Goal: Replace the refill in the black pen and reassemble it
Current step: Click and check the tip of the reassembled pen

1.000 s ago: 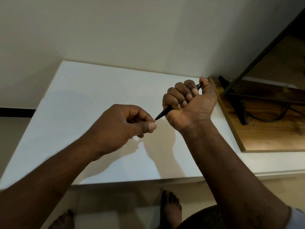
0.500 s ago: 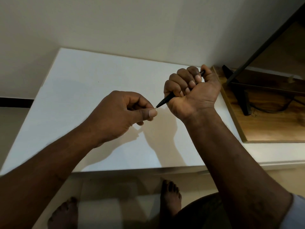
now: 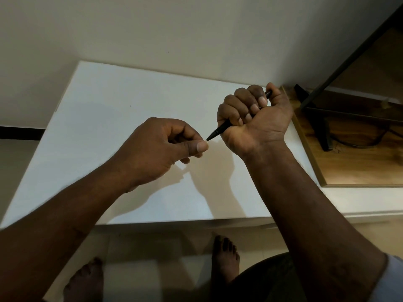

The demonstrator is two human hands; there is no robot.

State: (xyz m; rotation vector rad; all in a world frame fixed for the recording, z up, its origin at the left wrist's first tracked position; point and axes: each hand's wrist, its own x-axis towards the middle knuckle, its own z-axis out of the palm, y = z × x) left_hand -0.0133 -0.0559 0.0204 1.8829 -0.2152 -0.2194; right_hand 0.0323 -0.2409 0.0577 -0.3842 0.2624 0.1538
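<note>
I am clamping the black pen (image 3: 220,130) in my right hand (image 3: 254,118) while my left hand (image 3: 161,149) is pinching at its tip, where I should be pulling straight along the barrel, not bending.

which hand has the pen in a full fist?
The right hand: all its fingers wrap the black pen. The left hand only pinches thumb and forefinger at the pen's tip.

wall (image 3: 152,29): plain cream | white table (image 3: 109,118): against wall | wooden board (image 3: 359,171): right | floor (image 3: 152,247): pale tile
</note>
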